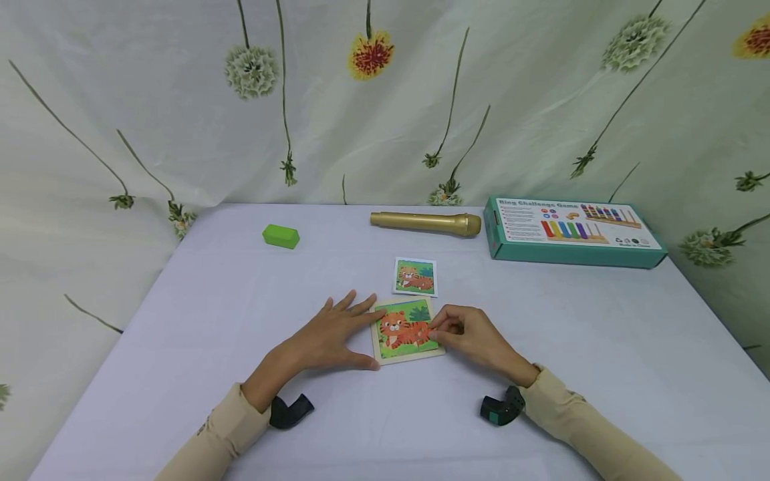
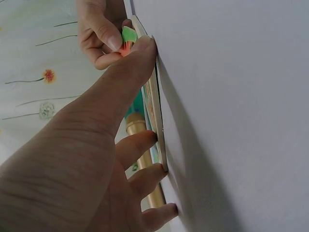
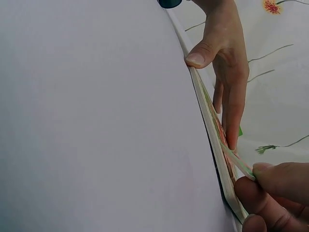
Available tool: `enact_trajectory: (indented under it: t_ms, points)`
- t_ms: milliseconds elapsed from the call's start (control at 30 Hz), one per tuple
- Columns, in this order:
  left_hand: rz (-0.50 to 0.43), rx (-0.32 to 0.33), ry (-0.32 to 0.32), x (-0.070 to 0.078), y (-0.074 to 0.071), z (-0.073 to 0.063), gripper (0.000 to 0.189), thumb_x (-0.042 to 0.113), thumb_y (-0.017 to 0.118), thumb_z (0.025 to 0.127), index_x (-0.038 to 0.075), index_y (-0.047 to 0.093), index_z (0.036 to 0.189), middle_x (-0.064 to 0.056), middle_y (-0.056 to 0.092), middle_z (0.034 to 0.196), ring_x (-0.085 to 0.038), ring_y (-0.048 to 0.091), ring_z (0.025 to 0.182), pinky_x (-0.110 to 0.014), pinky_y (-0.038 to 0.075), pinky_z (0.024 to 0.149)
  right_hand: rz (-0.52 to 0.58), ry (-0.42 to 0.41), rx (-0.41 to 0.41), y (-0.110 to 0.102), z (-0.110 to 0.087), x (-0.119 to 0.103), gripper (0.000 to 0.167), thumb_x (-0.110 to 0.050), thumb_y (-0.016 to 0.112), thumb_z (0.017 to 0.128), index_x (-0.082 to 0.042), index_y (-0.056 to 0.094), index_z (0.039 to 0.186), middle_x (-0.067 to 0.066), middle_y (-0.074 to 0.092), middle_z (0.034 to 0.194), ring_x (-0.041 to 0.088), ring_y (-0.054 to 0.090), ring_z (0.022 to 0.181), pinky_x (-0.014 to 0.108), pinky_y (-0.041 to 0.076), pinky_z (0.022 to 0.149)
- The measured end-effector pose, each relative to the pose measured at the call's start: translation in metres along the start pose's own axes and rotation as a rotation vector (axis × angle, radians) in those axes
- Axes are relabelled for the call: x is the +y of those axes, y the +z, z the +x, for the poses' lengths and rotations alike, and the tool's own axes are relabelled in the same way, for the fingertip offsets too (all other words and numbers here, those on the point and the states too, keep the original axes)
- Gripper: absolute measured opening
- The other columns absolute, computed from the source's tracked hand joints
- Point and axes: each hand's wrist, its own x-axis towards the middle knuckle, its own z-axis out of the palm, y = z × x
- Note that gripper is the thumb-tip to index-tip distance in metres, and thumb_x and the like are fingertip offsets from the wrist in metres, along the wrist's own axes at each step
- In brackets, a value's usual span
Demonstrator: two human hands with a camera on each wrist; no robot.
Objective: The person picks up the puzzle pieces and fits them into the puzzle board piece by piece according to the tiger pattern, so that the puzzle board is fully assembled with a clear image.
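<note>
A square wooden jigsaw puzzle (image 1: 397, 349) with a tiger picture lies flat on the white table. My left hand (image 1: 327, 339) rests at its left side with fingers spread, thumb at the near corner and index fingertip over the upper left part. At the puzzle's right side, my right hand (image 1: 475, 337) pinches a puzzle piece (image 3: 240, 164) between thumb and fingers. Green and orange show on this piece (image 2: 129, 35). In the right wrist view it is tilted, one end low at the puzzle, the other raised. Just beyond the puzzle lies a matching tiger picture card (image 1: 415, 278).
A green block (image 1: 281, 236) sits at the back left. Along the back lies a gold microphone (image 1: 425, 223), beside a teal Ring Challenge Game box (image 1: 574, 232) at the right. A flowered cloth (image 1: 373, 120) hangs behind the table.
</note>
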Motion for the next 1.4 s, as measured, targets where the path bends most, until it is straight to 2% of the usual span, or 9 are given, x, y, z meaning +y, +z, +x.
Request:
enact_trajectory:
  t_ms: [900,1400]
  points:
    - [-0.001,-0.003,-0.007,0.0003,0.0000,0.0007,0.089,0.060,0.073,0.072,0.027,0.039,0.147,0.000,0.023,0.158,-0.034,0.007,0.147,-0.062,0.007,0.114,-0.034,0.035,-0.045,0.0011,0.0035,-0.0059,0.005,-0.011,0.069,0.087,-0.010,0.067,0.090,-0.004,0.061,0.071,0.011,0.050,0.064,0.019,0.039,0.055]
    - [0.000,-0.003,-0.006,0.0005,-0.0001,0.0005,0.089,0.060,0.074,0.072,0.028,0.040,0.147,0.001,0.024,0.158,-0.034,0.009,0.147,-0.062,0.007,0.114,-0.053,0.010,-0.046,0.0021,0.0034,-0.0078,0.006,-0.009,0.069,0.086,-0.011,0.064,0.089,-0.004,0.058,0.068,0.009,0.047,0.057,0.019,0.034,0.050]
